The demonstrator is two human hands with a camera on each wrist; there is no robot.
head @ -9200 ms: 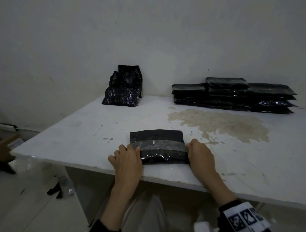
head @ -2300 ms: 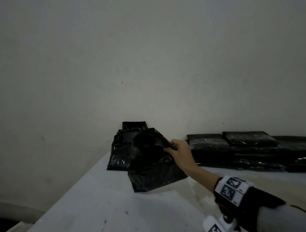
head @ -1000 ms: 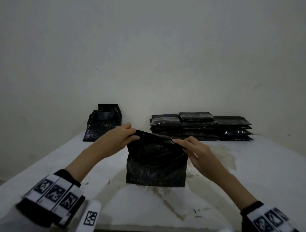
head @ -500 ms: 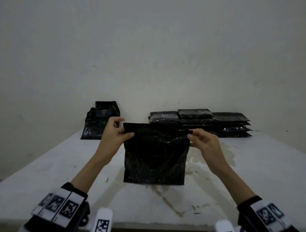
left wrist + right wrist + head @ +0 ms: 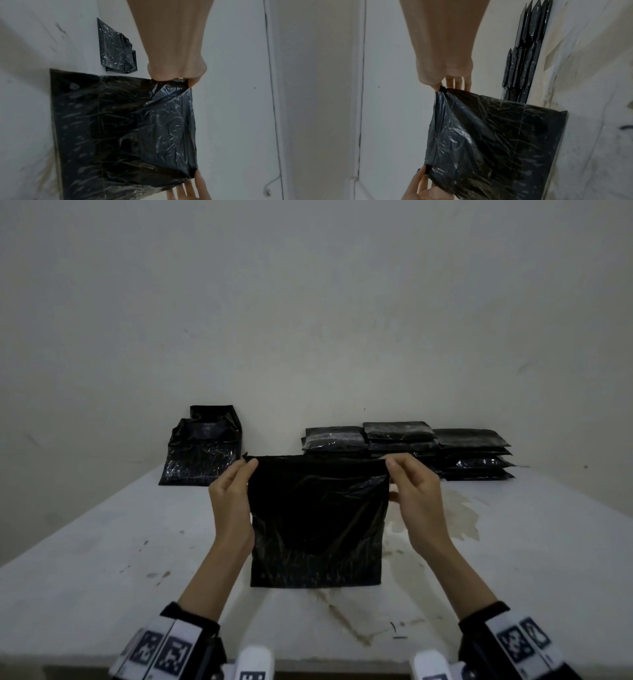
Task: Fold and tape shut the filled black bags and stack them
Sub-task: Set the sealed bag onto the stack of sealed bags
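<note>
1. Both hands are on the job right now: left hand (image 5: 230, 501) pinches the top left corner of the black bag (image 5: 317, 522) and right hand (image 5: 412, 494) pinches the top right corner, thumb and fingers curled onto the plastic, pulling the mouth flat and taut. Bag stands upright at the centre of the head view, its bottom edge resting on the white table (image 5: 102, 570).

2. Progress on this one: I'd say barely started. The top edge is only stretched straight; no fold yet, no tape on it, and it isn't stacked.

3. Done so far, judging by what lies there: a stack of sealed bags (image 5: 407, 450) sits right of centre against the wall, three piles side by side, several layers each. Can't count them exactly, too dark back there.

4. Left to do: a small heap of unsealed bags (image 5: 202, 453) leans on the wall left of centre, tops open. Looks like two or three, hard to tell.

5. Around it: a brownish stain (image 5: 455, 515) spreads on the table just right of the right hand, plus thinner streaks toward the lower middle. Plain wall (image 5: 308, 302) fills the upper half.

6. In the way: nothing sits between the bag and the stack. No tape roll visible in any view though, so that has to come from somewhere off frame.
</note>
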